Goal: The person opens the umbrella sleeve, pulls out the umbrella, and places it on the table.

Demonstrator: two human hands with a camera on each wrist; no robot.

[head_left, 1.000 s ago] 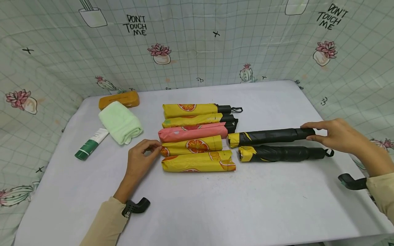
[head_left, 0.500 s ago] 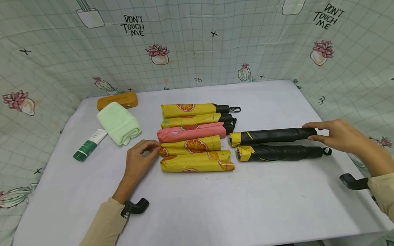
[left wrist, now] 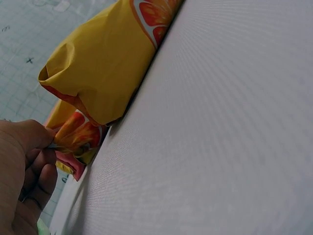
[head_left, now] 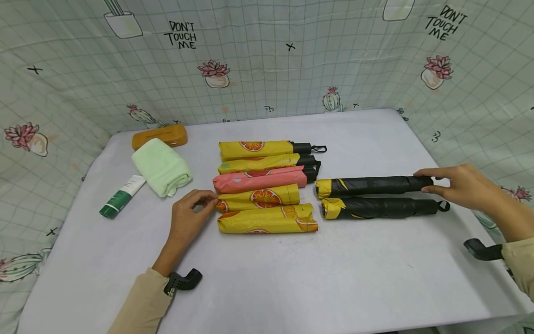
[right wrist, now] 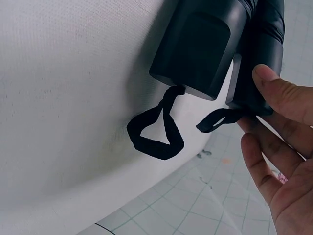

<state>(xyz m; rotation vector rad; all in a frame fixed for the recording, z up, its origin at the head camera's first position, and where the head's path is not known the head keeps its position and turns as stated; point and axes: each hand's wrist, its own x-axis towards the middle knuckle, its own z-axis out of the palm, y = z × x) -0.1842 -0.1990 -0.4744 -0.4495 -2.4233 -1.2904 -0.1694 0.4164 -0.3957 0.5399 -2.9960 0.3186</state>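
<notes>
My left hand (head_left: 189,218) pinches the left end of a yellow umbrella sleeve (head_left: 267,198) printed with orange slices; the left wrist view shows thumb and finger on its gathered tip. At the right, my right hand (head_left: 467,185) grips the handle end of a black folded umbrella (head_left: 375,185) with a yellow tip. A gap separates this umbrella from the sleeve. In front of it lies a second black umbrella (head_left: 384,208), its wrist loop (right wrist: 155,132) hanging free in the right wrist view. Another yellow sleeve (head_left: 267,219) lies nearest me, flat and apart from both hands.
Behind the held sleeve lie a pink covered umbrella (head_left: 260,180) and two yellow covered ones, the farthest (head_left: 256,150) with a loop. At the left are a green folded towel (head_left: 162,167), a green-white tube (head_left: 122,197) and an orange-brown case (head_left: 160,136).
My right hand has moved slightly right with the black umbrella, widening the gap to the yellow sleeve. My left hand keeps its pinch on the sleeve's end.
</notes>
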